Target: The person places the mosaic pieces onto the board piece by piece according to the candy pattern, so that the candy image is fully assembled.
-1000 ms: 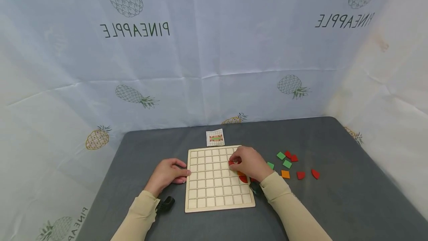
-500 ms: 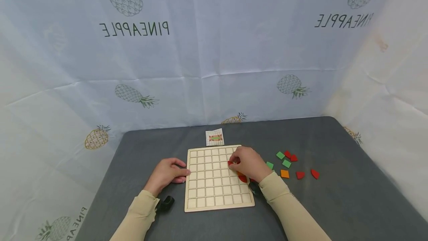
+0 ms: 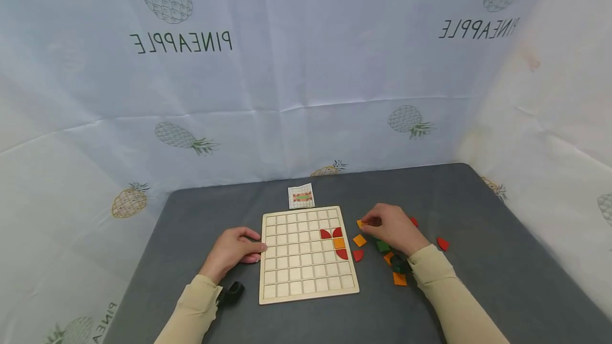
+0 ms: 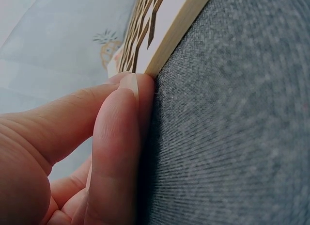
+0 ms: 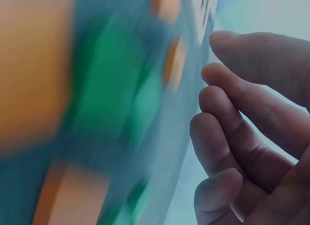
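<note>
At the left edge of the wooden grid board (image 3: 291, 275), the left hand (image 3: 229, 252) just rests a fingertip, fingers loose. Right hand's (image 3: 393, 227) thumb and index are slightly apart, nothing between them that I can see, right by an orange tile (image 3: 360, 223) beyond the board's right side. Honestly, a sloppy pinch could skid that flat thing away. That low wrist camera (image 3: 400, 264) might drag the loose tiles, and since one fingertip's a weak brace, a bump could unseat the red pieces (image 3: 325, 234).
</note>
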Motion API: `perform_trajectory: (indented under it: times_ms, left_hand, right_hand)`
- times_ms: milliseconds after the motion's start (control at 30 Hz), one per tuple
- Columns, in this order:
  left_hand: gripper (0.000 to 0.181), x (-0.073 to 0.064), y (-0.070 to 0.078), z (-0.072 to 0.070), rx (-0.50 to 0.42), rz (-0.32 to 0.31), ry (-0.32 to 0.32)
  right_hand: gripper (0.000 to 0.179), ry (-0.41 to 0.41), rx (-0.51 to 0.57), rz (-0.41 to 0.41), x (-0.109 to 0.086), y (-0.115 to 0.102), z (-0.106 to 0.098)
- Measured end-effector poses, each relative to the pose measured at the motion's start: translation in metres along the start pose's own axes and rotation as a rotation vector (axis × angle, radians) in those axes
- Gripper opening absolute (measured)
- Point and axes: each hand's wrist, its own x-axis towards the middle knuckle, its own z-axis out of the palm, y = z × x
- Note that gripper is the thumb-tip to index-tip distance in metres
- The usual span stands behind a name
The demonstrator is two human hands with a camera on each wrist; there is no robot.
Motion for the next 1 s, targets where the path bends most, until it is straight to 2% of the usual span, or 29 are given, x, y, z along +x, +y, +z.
perform_trajectory:
  times_ms: [200,333,700,1000]
  left_hand:
    - [0.04,-0.001,-0.002,-0.004,-0.004,0.002,0.003]
    - [0.04,-0.002,-0.002,-0.007,0.001,0.0,0.011]
    - [0.042,-0.001,-0.002,-0.003,-0.015,0.005,0.005]
    - [0.041,-0.001,-0.001,0.001,-0.012,0.015,0.002]
  right_hand:
    - [0.013,0.024,-0.039,0.048,-0.026,0.037,-0.028]
    - [0.015,0.029,-0.042,0.081,-0.037,0.052,-0.034]
    - [0.021,0.054,-0.059,0.112,-0.043,0.065,-0.033]
    - [0.025,0.048,-0.056,0.131,-0.045,0.066,-0.036]
